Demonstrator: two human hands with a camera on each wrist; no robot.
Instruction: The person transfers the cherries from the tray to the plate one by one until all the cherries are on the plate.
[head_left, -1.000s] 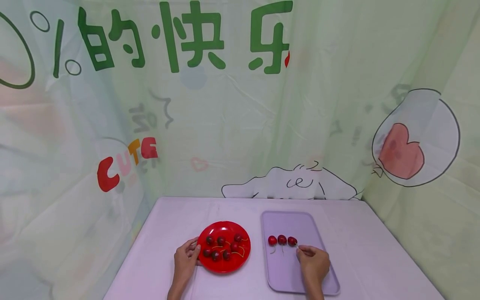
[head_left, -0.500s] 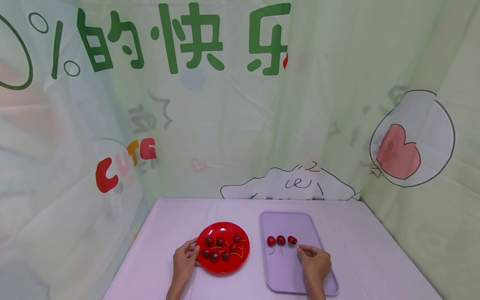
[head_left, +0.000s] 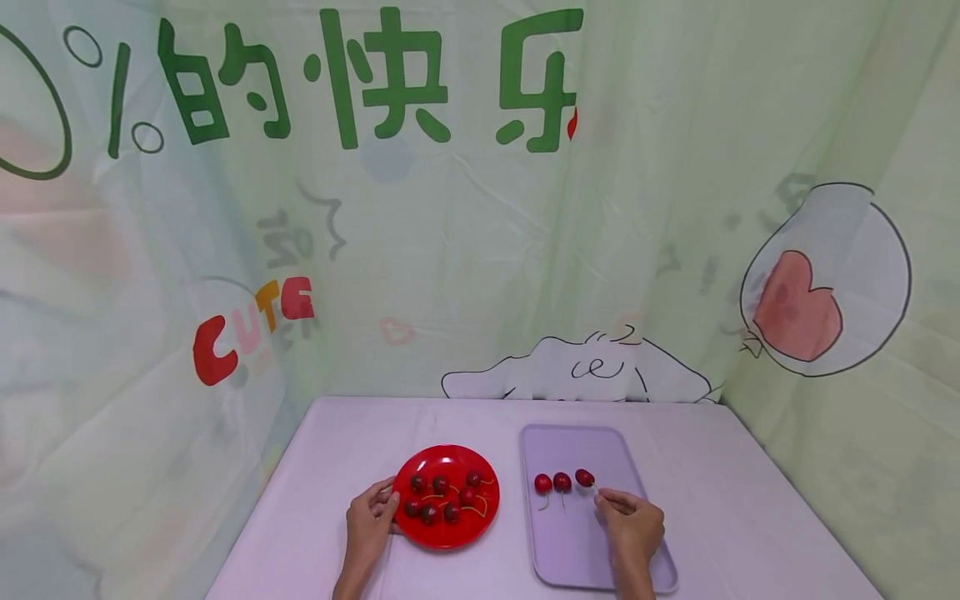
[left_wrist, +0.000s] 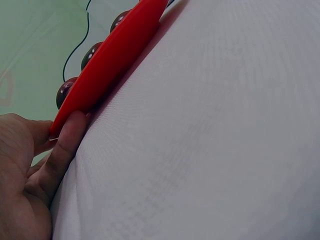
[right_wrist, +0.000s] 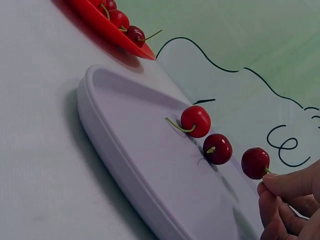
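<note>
My left hand [head_left: 369, 514] grips the near-left rim of a round red plate [head_left: 480, 527], thumb and fingers on either side of the rim in the left wrist view. Several dark red cherries [head_left: 429, 512] with stems lie on that plate. My right hand [head_left: 632, 525] pinches the stem of a cherry [right_wrist: 255, 163] over a pale purple tray [head_left: 570, 554]. Whether this cherry touches the tray is hard to tell. To its left, two more cherries sit in a row on the tray, a brighter red cherry [right_wrist: 195, 121] and a darker cherry [right_wrist: 217, 149], their stems toward me.
A pale cloth-covered table [head_left: 352, 425] bears the plate on the left and the tray on the right, with a gap between them. Printed curtains [head_left: 480, 250] hang behind the table and along both sides.
The right-hand cherry has shifted slightly away from me and turned, its stem pinched in my right hand. My left hand and the plate stay in place.
</note>
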